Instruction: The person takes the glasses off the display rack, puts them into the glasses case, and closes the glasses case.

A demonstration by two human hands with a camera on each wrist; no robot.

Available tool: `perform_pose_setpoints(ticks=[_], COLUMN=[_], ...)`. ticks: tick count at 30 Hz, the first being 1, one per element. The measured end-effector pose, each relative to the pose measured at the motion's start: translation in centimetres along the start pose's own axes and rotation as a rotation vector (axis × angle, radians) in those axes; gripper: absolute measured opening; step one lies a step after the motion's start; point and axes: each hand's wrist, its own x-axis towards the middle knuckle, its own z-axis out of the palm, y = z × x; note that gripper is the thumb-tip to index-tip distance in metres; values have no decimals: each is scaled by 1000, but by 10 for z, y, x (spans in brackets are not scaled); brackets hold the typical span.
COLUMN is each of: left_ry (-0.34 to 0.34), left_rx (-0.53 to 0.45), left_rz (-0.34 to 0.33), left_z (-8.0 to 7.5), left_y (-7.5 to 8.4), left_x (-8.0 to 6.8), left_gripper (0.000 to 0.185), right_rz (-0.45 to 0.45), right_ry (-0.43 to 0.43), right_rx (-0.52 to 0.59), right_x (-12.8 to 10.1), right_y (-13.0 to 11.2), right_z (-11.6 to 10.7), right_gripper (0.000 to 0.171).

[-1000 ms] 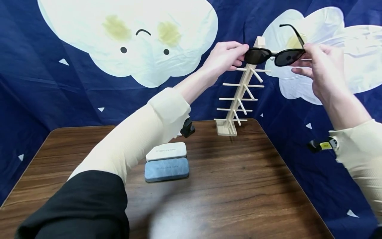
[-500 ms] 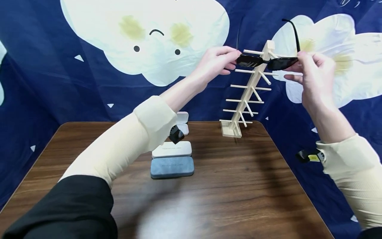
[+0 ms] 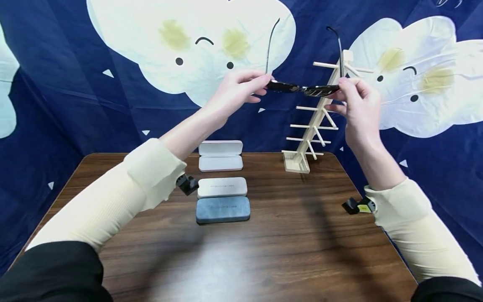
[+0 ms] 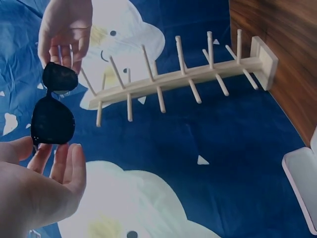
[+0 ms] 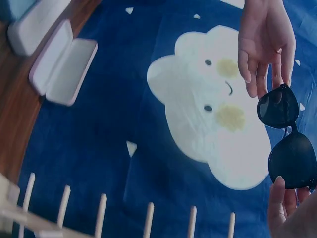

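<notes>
Black sunglasses [image 3: 302, 88] are held up in the air between both hands, lenses level, both arms open and pointing upward. My left hand [image 3: 241, 87] pinches the left end of the frame, my right hand [image 3: 352, 94] pinches the right end. The glasses hang left of the wooden peg rack [image 3: 318, 119], clear of its pegs. In the left wrist view the sunglasses [image 4: 53, 109] sit between the left hand [image 4: 39, 173] and right hand [image 4: 64, 29], with the rack [image 4: 183, 82] beside them. The right wrist view shows the sunglasses [image 5: 290, 139] against the cloud backdrop.
On the brown table [image 3: 302, 239] lie an open white glasses case [image 3: 220, 155], a shut white case [image 3: 222, 187] and a shut blue case [image 3: 223, 209] in a row. The rack stands at the back right corner. A blue cloud-print cloth [image 3: 68, 100] hangs behind.
Both hands have carried the sunglasses leftward and a little lower, away from the top of the rack. The lenses have tipped flat and the arms now point up.
</notes>
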Motion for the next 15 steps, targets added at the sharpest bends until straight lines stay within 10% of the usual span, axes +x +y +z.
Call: perform_pose_setpoints(ticks=[15], left_ry=[80], left_rx=[56], left_rz=[8], left_z=[-31], left_y=[-30], left_x=[-53], left_gripper=[36], right_rz=[-25], right_ry=[-82], right_rx=[-81], right_x=[-31], right_y=[35], right_z=[31], right_gripper=[12])
